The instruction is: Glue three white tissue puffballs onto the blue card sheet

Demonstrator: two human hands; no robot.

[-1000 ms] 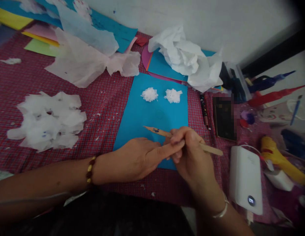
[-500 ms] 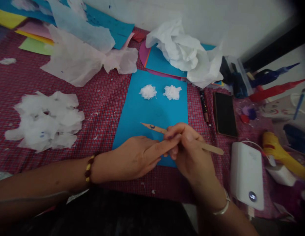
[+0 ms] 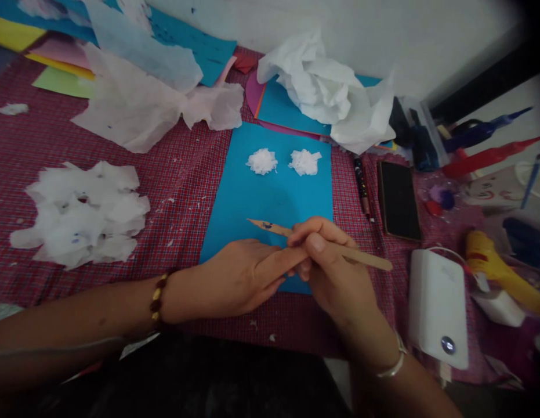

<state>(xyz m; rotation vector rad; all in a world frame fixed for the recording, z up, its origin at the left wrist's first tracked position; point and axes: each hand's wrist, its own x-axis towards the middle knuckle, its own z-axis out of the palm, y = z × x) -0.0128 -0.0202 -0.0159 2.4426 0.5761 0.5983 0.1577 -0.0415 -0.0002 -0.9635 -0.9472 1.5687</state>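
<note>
My right hand [image 3: 339,267] grips a flat wooden craft stick [image 3: 276,229], whose pointed, dark-stained tip aims left over a blue paper sheet [image 3: 270,197]. My left hand [image 3: 239,276] is palm down across the sheet's lower edge, with nothing seen in it. Its index finger reaches out to the right hand's fingers and touches them; its other fingertips are partly hidden. Two small white crumpled-paper tufts, a left one [image 3: 261,161] and a right one [image 3: 305,162], sit side by side near the top of the sheet.
A large clump of white tissue pieces [image 3: 82,215] lies at left on the red checked cloth [image 3: 182,191]. Crumpled white tissue [image 3: 317,81] sits behind the sheet. At right are a phone [image 3: 399,200], a white power bank [image 3: 438,307] and a yellow glue gun [image 3: 500,270].
The craft stick and my right hand have shifted slightly left, and the right thumb has moved left along the stick. My left hand has barely moved.
</note>
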